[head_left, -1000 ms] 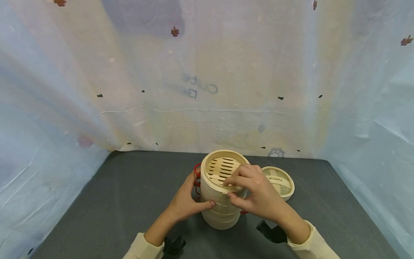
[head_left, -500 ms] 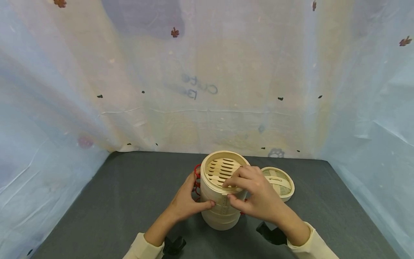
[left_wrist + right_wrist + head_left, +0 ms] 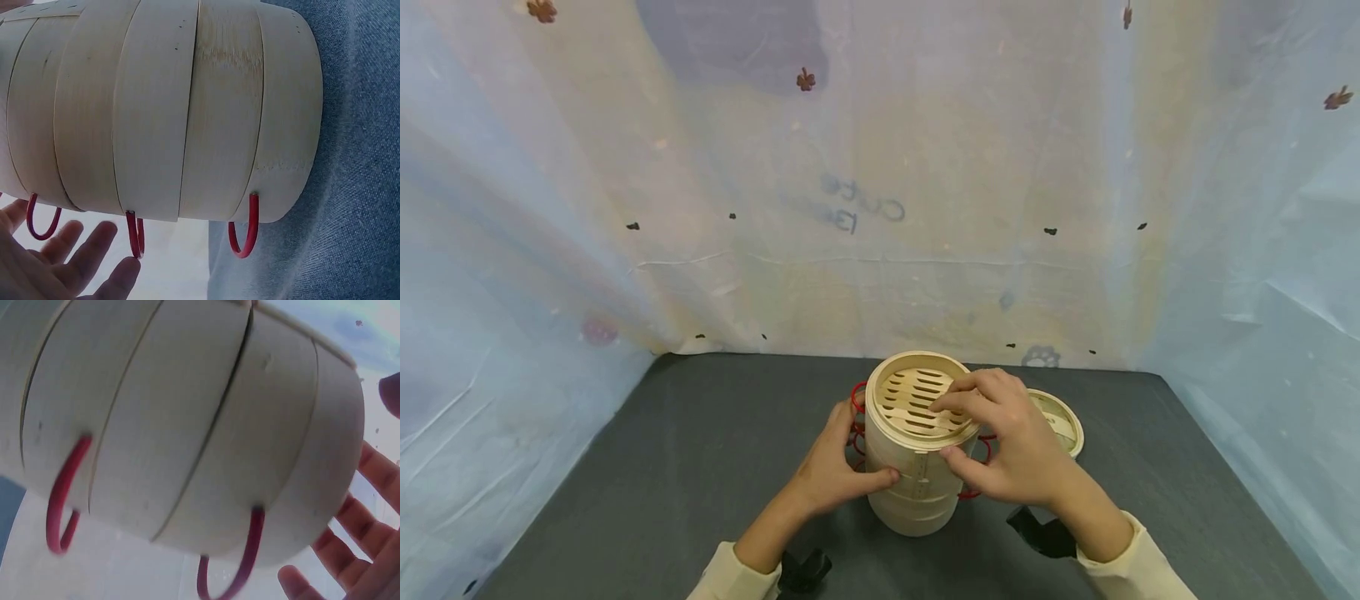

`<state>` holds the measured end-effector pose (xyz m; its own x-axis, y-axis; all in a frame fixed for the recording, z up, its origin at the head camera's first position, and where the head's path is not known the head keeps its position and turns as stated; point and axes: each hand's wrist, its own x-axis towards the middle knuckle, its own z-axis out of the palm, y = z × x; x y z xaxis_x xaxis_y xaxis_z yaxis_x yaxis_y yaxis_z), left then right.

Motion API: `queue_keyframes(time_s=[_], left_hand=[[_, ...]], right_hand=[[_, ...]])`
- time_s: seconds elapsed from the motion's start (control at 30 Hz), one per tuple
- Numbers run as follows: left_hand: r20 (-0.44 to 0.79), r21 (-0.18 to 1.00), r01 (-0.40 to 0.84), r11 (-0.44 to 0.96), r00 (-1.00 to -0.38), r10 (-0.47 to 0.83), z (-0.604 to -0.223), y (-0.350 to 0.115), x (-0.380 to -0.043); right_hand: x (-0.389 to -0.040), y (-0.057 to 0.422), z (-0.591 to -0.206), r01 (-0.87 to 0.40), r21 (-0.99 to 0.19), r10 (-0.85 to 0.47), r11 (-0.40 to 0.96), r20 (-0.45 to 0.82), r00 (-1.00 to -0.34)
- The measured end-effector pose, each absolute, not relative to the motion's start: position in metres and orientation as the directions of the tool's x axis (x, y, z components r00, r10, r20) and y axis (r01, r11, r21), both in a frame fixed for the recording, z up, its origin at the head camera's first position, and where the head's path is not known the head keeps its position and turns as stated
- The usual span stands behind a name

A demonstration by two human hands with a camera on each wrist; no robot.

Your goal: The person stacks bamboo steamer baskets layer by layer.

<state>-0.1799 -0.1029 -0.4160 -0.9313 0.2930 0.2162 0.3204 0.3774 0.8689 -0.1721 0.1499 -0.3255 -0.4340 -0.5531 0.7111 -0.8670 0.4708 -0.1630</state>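
Observation:
A tall stack of pale bamboo steamer baskets (image 3: pixel 919 483) stands upright in the head view. Its slatted inner floor (image 3: pixel 917 402) shows at the top, and red loops (image 3: pixel 859 398) stick out from its sides. My left hand (image 3: pixel 831 467) rests against the left side, thumb across the front; in the left wrist view its spread fingers (image 3: pixel 94 250) lie near the red loops. Over the right part of the top rim hovers my right hand (image 3: pixel 1000 437), fingers loosely bent, nothing seen between them. In the right wrist view those fingers (image 3: pixel 362 531) are beside the basket's end; contact cannot be told.
A round woven bamboo lid (image 3: pixel 1060 421) lies on the dark grey table (image 3: pixel 722 442) behind my right hand, partly hidden by it. Pale sheeting (image 3: pixel 880 300) hangs behind the table and at both sides. Black straps (image 3: pixel 1041 533) sit at my wrists.
My right hand has shifted slightly up and right from the top rim, showing more red loops and covering more of the lid. My left hand and the steamer stay almost in place.

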Motion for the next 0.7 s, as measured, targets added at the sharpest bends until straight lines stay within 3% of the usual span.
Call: queue_keyframes(time_s=[0.33,0.7], left_hand=[[0.31,0.796,0.402,0.453,-0.913,0.266,-0.414,-0.105,-0.182],[0.38,0.785,0.439,0.437,-0.899,0.219,-0.411,-0.104,-0.185]], right_hand=[[-0.179,0.174,-0.321,-0.809,-0.18,-0.524,0.56,0.679,-0.514],[-0.191,0.213,-0.328,-0.729,-0.211,-0.45,0.651,0.666,-0.595]])
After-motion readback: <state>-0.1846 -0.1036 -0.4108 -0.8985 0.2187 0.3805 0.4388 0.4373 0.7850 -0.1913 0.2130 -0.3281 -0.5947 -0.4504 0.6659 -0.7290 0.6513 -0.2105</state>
